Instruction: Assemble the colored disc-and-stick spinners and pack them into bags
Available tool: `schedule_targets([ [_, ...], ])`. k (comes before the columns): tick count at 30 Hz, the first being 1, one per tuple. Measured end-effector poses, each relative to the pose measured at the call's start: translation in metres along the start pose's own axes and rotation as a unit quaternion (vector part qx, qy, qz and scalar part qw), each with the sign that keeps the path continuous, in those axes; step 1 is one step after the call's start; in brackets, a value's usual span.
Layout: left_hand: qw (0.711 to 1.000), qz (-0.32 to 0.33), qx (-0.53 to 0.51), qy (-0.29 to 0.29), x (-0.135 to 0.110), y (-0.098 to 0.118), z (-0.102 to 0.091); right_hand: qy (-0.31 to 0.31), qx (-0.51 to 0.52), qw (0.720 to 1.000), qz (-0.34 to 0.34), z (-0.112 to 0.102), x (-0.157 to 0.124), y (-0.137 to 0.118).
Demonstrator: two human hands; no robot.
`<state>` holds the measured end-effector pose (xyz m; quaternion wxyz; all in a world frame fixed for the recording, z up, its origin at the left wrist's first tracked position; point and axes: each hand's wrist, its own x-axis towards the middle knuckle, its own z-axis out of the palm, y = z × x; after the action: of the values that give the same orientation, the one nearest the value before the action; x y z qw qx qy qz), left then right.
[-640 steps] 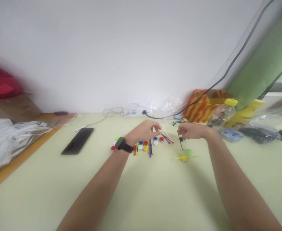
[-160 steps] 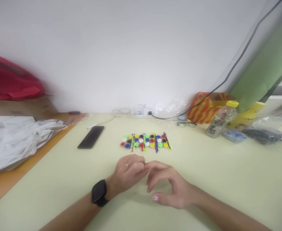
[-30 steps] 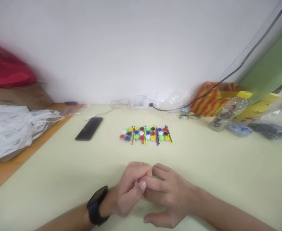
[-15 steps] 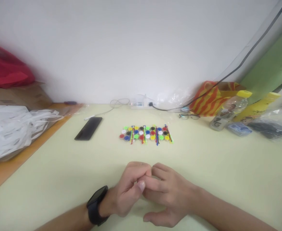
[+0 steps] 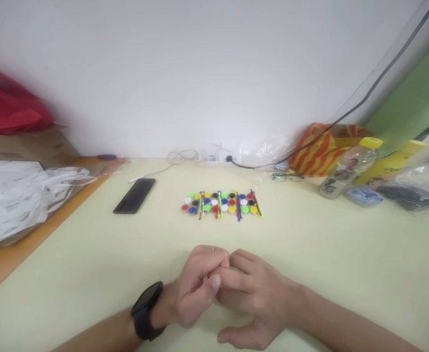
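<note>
Both of my hands meet low in the middle of the view, resting over the pale table (image 5: 90, 274). My left hand (image 5: 200, 283), with a black watch on the wrist, is curled closed around fingertips of my right hand (image 5: 258, 293). The right hand's thumb stands apart from its fingers, which reach toward the left palm; their tips are partly hidden. Ahead of the hands, apart from them, lie small round pieces (image 5: 225, 201) with red, blue, green, yellow, white and black tops, set in rows. Thin coloured arrow-ended sticks (image 5: 238, 206) lie between the groups.
A black phone (image 5: 134, 196) lies left of the pieces. Against the wall are a power strip (image 5: 214, 160) and eyeglasses (image 5: 288, 177). At right stand a clear bottle (image 5: 350, 168), a yellow bottle (image 5: 394, 164) and a striped bag (image 5: 313, 151). White bags (image 5: 16, 200) lie at left.
</note>
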<state>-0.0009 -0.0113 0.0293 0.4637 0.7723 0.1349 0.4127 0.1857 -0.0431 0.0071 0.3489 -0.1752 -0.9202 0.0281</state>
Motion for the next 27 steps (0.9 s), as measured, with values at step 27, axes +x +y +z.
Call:
schedule_targets([
  [27, 1.0, 0.02, -0.008, 0.001, 0.0056, 0.0068, 0.0024, -0.009, -0.019, 1.0, -0.011, 0.0012, -0.0014, -0.0006],
])
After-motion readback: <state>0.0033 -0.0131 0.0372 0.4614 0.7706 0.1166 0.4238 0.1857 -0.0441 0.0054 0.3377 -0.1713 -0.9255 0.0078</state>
